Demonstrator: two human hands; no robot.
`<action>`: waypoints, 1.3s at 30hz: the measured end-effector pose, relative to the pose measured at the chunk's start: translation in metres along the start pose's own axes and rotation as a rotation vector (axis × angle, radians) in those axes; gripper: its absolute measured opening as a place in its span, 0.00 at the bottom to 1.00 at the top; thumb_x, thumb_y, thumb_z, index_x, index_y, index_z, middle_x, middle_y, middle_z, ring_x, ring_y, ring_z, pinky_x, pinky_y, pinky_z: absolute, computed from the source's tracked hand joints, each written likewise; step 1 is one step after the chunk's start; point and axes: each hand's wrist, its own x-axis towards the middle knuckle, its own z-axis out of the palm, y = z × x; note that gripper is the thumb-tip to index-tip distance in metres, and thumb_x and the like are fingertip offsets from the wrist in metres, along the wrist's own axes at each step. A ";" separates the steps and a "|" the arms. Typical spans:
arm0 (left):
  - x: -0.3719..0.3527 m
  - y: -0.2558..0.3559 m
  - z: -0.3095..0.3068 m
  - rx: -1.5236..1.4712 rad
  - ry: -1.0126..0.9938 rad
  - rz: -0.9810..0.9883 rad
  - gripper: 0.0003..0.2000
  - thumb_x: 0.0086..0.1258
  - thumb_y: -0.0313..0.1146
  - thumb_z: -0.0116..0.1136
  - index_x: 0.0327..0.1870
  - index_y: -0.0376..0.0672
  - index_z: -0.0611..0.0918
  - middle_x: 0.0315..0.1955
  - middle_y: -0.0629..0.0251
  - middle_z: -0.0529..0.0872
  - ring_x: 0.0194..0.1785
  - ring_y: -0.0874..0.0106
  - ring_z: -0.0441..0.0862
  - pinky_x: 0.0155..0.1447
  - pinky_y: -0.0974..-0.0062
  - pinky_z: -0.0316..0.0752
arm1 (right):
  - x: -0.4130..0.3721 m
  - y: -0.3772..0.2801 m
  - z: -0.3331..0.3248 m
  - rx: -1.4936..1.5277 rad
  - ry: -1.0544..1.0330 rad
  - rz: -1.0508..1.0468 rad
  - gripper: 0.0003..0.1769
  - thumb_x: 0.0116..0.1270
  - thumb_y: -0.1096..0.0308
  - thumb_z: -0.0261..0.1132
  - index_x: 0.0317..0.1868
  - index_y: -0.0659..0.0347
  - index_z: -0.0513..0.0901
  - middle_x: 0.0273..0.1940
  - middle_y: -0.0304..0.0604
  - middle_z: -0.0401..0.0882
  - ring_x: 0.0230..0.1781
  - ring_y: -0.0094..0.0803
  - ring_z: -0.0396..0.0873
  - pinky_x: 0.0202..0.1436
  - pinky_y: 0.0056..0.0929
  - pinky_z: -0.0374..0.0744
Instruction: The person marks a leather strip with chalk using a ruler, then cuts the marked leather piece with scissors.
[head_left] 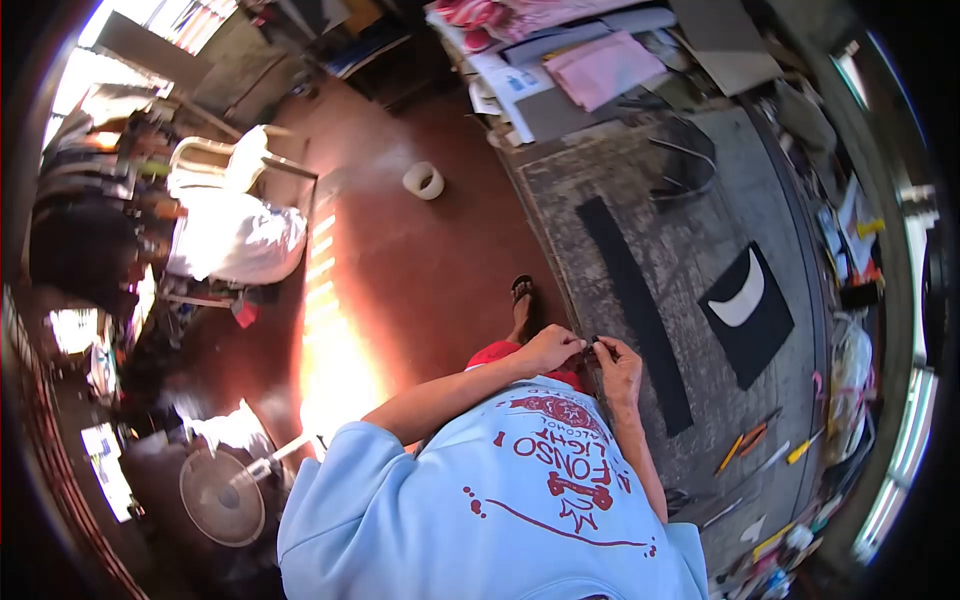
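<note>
My left hand and my right hand meet in front of my shirt at the table's near edge, their fingertips pinched close together. Between them is a small dark piece, too small to make out. Beside my right hand, a long black strip lies on the worn table. Farther right is a black square sheet with a white crescent-shaped piece on top.
Orange-handled tools and a yellow-handled tool lie on the table's right side. Pink folded material is stacked at the far end. A white bucket stands on the red floor, with a fan at left.
</note>
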 end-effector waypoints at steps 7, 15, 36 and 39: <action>-0.048 -0.060 -0.079 -1.088 0.017 -0.092 0.16 0.83 0.39 0.51 0.50 0.31 0.83 0.39 0.51 0.89 0.40 0.60 0.89 0.44 0.64 0.87 | 0.016 -0.061 0.113 -0.593 -0.291 -0.674 0.08 0.65 0.77 0.69 0.45 0.63 0.89 0.37 0.45 0.85 0.38 0.36 0.82 0.43 0.33 0.79; -0.116 -0.125 -0.237 -1.128 0.129 0.197 0.14 0.82 0.31 0.51 0.54 0.27 0.82 0.42 0.51 0.89 0.43 0.63 0.90 0.47 0.69 0.90 | 0.029 -0.089 0.311 -0.785 -0.615 -0.896 0.10 0.63 0.79 0.69 0.44 0.62 0.90 0.37 0.44 0.82 0.45 0.40 0.76 0.49 0.35 0.77; -0.281 -0.268 -0.594 -0.578 0.984 0.196 0.11 0.75 0.33 0.58 0.45 0.34 0.86 0.29 0.62 0.88 0.35 0.76 0.86 0.41 0.72 0.83 | 0.110 -0.128 0.794 -0.952 -1.469 -0.375 0.20 0.68 0.66 0.72 0.56 0.67 0.80 0.46 0.54 0.89 0.50 0.44 0.88 0.53 0.39 0.84; -0.295 -0.272 -0.669 -0.638 1.151 0.107 0.11 0.76 0.34 0.56 0.42 0.34 0.84 0.24 0.63 0.86 0.30 0.75 0.85 0.36 0.70 0.81 | 0.160 -0.143 0.853 -1.100 -1.357 -0.310 0.22 0.69 0.60 0.71 0.55 0.68 0.83 0.47 0.57 0.88 0.50 0.44 0.88 0.54 0.38 0.83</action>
